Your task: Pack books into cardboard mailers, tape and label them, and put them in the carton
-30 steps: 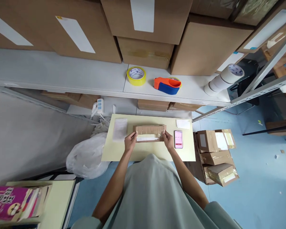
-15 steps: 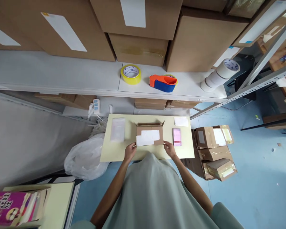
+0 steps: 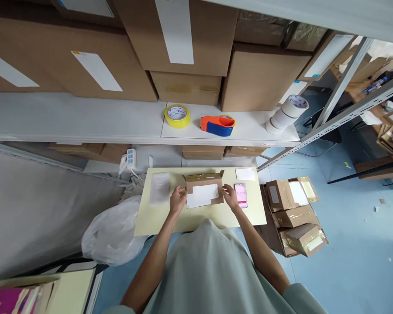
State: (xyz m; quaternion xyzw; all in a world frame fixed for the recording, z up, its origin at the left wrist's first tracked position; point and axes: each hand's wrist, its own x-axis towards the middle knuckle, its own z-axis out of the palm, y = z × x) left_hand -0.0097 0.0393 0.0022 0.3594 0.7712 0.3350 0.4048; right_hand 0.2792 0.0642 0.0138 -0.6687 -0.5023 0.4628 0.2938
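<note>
A small cardboard box (image 3: 205,179) lies on the pale yellow table in front of me. White paper labels (image 3: 202,195) cover much of its near panel, and small flaps stick out at its far corners. My left hand (image 3: 177,200) grips its left side with bent fingers. On the right side, my right hand (image 3: 230,197) has its fingertips closed at the edge; the thumbs are partly hidden. A phone with a pink screen (image 3: 240,195) lies just right of my right hand. Clear plastic sheets or bags (image 3: 160,188) lie left of my left hand.
White slips (image 3: 245,174) lie at the table's (image 3: 150,223) far right. On the shelf (image 3: 118,117) ahead are yellow tape (image 3: 177,116), an orange-and-blue tape dispenser (image 3: 218,125), white rolls (image 3: 286,114) and large boxes (image 3: 262,78). Packed cartons (image 3: 296,218) stand right; a plastic bag (image 3: 113,231) hangs left.
The box has gone from taped side up to labels up, its far edge opened with flaps showing. My hands have slid from its near corners forward along its sides. My view has tilted upward.
</note>
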